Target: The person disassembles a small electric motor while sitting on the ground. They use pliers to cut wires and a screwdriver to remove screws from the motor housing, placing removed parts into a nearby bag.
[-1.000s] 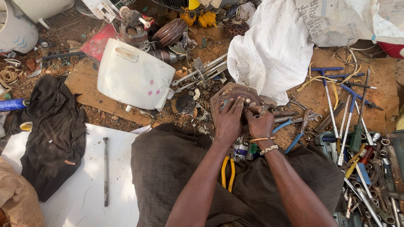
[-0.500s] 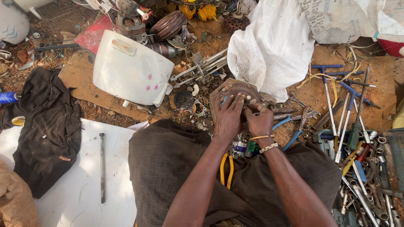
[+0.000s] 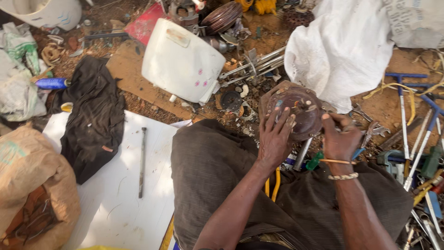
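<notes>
Sat low on the ground, both forearms stretched forward from the bottom edge and converging on a round, rusty brown metal part point(image 3: 296, 109) held just past the knees, in front of the dark brown garment point(image 3: 217, 166). Left hand point(image 3: 276, 134) laid palm-down against the near left side of that part, fingers point(image 3: 283, 121) spread fairly wide and pressed flat on its domed face, wrist bent slightly upward, forearm running down and left toward the lower middle. Right hand point(image 3: 341, 136) curled narrow at the part's right rim, knuckles bunched, thumb and forefinger pinched at the edge; whether something small was held between them could not be told. Wore a thin orange band and a pale beaded bracelet point(image 3: 342, 176) at the right wrist. Part itself tilted toward the camera, resting between the two hands above a clutter of small scrap.

Lay just beyond the part, a white sack point(image 3: 342, 51); to its left, a white plastic container point(image 3: 182, 60) on its side. Spread at far right, blue-handled tools point(image 3: 407, 99) on bare earth. Lay at left on a white board point(image 3: 115, 203), a dark cloth point(image 3: 92, 115) and a long metal rod point(image 3: 142, 162), with a tan sack point(image 3: 32, 185) at the lower left corner. Showed under the left forearm, yellow-handled pliers point(image 3: 276, 178)
</notes>
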